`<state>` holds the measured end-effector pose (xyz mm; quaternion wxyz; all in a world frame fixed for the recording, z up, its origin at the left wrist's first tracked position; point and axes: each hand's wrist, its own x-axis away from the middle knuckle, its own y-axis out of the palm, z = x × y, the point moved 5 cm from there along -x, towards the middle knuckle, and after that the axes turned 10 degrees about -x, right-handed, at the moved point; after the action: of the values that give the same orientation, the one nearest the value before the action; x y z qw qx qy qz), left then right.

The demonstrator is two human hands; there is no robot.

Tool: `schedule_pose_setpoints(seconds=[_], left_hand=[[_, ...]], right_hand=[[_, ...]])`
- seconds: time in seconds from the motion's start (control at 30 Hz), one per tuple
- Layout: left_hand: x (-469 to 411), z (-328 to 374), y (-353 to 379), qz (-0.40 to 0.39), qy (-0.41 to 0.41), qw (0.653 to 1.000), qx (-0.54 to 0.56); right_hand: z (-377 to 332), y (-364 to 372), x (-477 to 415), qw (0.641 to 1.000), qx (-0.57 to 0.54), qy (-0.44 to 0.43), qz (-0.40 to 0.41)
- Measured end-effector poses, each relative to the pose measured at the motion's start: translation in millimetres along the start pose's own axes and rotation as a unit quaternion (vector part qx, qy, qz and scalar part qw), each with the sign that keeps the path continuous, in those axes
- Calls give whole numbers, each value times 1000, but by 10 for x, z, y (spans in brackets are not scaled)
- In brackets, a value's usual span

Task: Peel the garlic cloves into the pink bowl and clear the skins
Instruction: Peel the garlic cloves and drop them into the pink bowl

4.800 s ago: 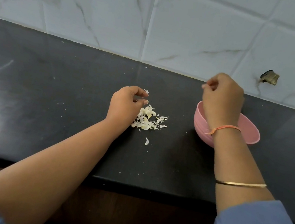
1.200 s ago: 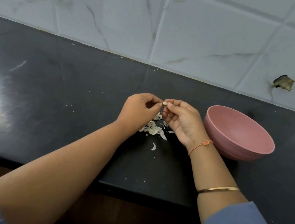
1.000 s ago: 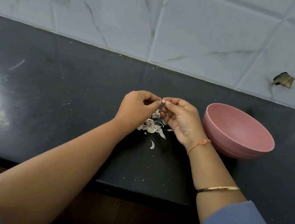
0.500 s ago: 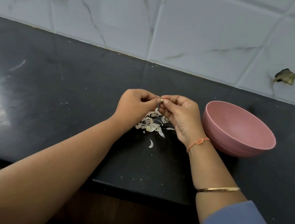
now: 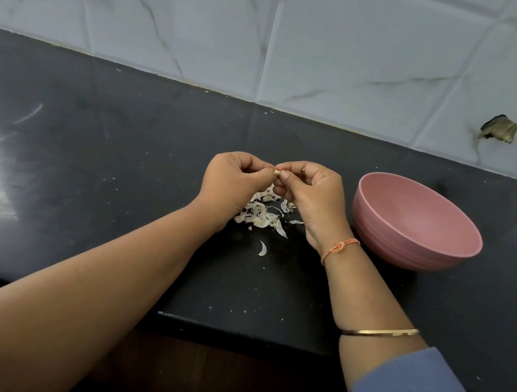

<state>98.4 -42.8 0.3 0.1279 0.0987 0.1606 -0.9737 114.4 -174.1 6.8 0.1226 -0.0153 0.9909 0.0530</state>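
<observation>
Head view: peeling a garlic clove above the pile of skins, mid-task.

Head view: the left hand [image 5: 235, 182] and right hand [image 5: 310, 196] meet knuckle to knuckle above the counter [image 5: 122, 160]. The fingers [image 5: 286, 175] of both hands are curled and pinch one small garlic clove [image 5: 276, 173] between their tips, so the step in hand looks like stripping its skin. Loose skins [image 5: 261, 214] lie heaped on the counter right under the hands, with one stray skin [image 5: 262, 248] nearer the person. The pink bowl [image 5: 408, 253] stands just beside the right wrist; I cannot tell what is in its bottom. Next, I judge, the right hand must carry the bared clove sideways over the rim and let go, dropping no skin in with it. The heap is not yet cleared.
</observation>
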Motion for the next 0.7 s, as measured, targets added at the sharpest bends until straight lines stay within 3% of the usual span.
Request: schedule_pose_setpoints(seconds=[0.17, 0.53, 0.7], left_hand=[[-13, -18, -13, 14, -15, 1000, 8], [-4, -4, 6, -1, -27, 999, 24], [-20, -27, 14, -2, -29, 999, 16]], right_hand=[[-7, 13, 5, 1000, 10, -13, 9], [-83, 26, 36, 982, 145, -117, -4], [-89, 5, 35, 991, 87, -102, 8]])
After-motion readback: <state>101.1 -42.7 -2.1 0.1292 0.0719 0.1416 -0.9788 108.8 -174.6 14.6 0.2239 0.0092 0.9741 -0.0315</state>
